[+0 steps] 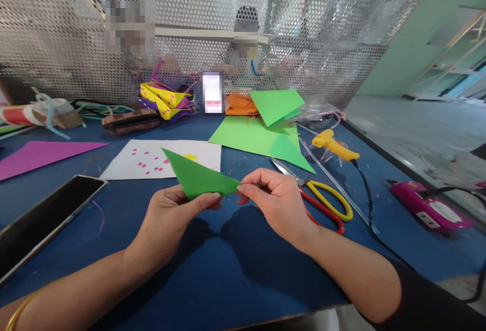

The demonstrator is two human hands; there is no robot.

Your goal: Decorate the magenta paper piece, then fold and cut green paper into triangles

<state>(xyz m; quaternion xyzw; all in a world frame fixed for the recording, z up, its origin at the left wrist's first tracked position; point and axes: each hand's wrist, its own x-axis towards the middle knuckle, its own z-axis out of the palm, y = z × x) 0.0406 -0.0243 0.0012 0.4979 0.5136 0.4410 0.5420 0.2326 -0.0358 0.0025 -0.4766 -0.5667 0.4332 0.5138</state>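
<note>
A folded piece of green paper [195, 171], roughly triangular, is held above the blue table between both hands. My left hand [178, 214] grips its lower edge, thumb in front and fingers behind. At the paper's narrow right end, my right hand [271, 199] pinches the tip between thumb and fingers. Behind the green piece lies a white sheet [121, 164] with small pink and yellow bits on it. Scissors [322, 200] with one red and one yellow handle rest beside my right hand, partly hidden by it.
Light green sheets [243, 131] lie at the back centre, with a folded green sheet [279, 104] on top. To the right are a yellow glue gun [336, 146] and a pink power strip [429, 207]. A black tray-like object [49, 219] and purple paper [45, 156] lie left. A phone [212, 93] stands behind.
</note>
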